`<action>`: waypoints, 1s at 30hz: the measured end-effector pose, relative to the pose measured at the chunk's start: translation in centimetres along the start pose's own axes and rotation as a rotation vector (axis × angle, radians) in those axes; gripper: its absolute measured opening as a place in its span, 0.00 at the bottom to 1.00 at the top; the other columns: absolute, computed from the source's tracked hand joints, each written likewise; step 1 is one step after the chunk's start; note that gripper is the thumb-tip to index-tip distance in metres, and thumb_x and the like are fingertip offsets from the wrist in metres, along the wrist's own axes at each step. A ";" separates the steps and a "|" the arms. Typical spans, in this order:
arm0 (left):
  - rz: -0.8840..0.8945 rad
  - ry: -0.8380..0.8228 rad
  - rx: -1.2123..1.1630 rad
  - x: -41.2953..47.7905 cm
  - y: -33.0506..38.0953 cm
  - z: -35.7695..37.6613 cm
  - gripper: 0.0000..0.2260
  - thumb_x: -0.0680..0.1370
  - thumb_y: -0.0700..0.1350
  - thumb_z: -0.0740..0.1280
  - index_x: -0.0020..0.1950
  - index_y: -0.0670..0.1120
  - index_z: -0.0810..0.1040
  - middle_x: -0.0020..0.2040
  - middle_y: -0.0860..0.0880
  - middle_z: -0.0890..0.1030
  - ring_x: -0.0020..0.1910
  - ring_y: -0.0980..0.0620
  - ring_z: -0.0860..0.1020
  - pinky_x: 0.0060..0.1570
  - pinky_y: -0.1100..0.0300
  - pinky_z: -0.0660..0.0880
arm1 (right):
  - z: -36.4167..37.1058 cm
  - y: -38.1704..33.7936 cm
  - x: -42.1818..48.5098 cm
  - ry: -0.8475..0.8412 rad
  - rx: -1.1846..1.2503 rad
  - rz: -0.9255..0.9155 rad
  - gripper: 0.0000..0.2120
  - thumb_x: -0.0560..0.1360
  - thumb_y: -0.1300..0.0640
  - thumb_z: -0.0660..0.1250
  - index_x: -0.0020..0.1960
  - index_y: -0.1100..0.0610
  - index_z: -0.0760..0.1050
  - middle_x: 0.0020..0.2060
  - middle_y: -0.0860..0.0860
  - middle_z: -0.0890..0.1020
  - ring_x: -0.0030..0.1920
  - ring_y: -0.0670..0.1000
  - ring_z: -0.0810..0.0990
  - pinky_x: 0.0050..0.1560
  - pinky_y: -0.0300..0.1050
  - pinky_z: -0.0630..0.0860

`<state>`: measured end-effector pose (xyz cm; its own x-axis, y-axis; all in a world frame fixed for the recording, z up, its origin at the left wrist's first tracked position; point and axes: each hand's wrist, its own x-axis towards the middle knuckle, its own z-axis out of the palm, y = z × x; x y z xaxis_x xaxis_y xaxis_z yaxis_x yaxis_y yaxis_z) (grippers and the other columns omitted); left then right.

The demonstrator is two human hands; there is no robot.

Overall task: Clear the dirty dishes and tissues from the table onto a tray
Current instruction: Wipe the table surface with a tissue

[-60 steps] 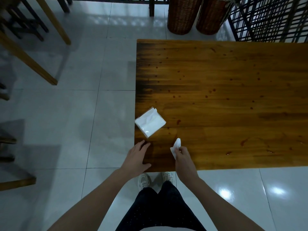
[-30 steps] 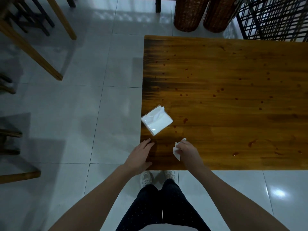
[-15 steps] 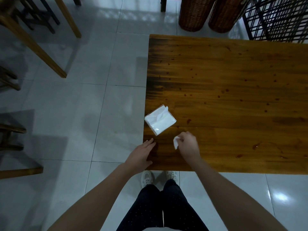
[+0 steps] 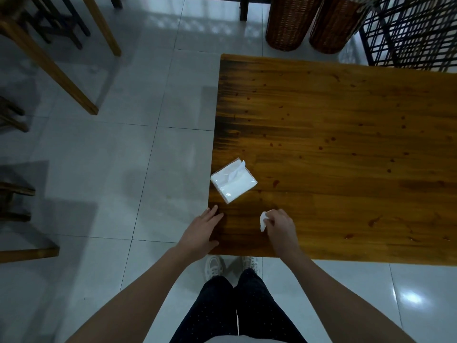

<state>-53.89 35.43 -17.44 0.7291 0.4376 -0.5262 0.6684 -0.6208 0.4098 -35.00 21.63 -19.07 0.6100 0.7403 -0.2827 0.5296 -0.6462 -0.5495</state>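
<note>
My right hand (image 4: pixel 280 227) grips a small crumpled white tissue (image 4: pixel 263 221) just above the near part of the wooden table (image 4: pixel 346 149). My left hand (image 4: pixel 201 231) rests flat with straight fingers on the table's near left corner. A white pack of tissues (image 4: pixel 233 183) in clear wrap lies at the table's left edge, beyond both hands. Dark red spots and smears mark the tabletop. No tray or dishes are in view.
Two wicker baskets (image 4: pixel 311 21) stand on the tiled floor past the table's far edge, beside a black lattice screen (image 4: pixel 410 30). Wooden chair and table legs (image 4: pixel 59 63) stand at the left. My legs and white shoes are below the table's near edge.
My right hand has closed further around the tissue and slid it a little forward over the tabletop. My left hand has stayed on the corner. The view shifted slightly.
</note>
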 end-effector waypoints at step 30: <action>-0.085 0.038 -0.112 1.0 1.8 -0.9 0.32 0.77 0.49 0.68 0.77 0.53 0.56 0.79 0.54 0.50 0.77 0.51 0.51 0.73 0.54 0.56 | -0.1 -0.2 0.5 -0.015 -0.027 -0.017 0.09 0.79 0.62 0.60 0.55 0.63 0.77 0.51 0.56 0.78 0.50 0.51 0.76 0.46 0.39 0.71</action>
<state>-51.85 35.30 -16.54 0.6728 0.5114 -0.5346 0.7386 -0.5046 0.4469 -34.78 22.15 -19.04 0.5922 0.7535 -0.2856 0.5557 -0.6386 -0.5324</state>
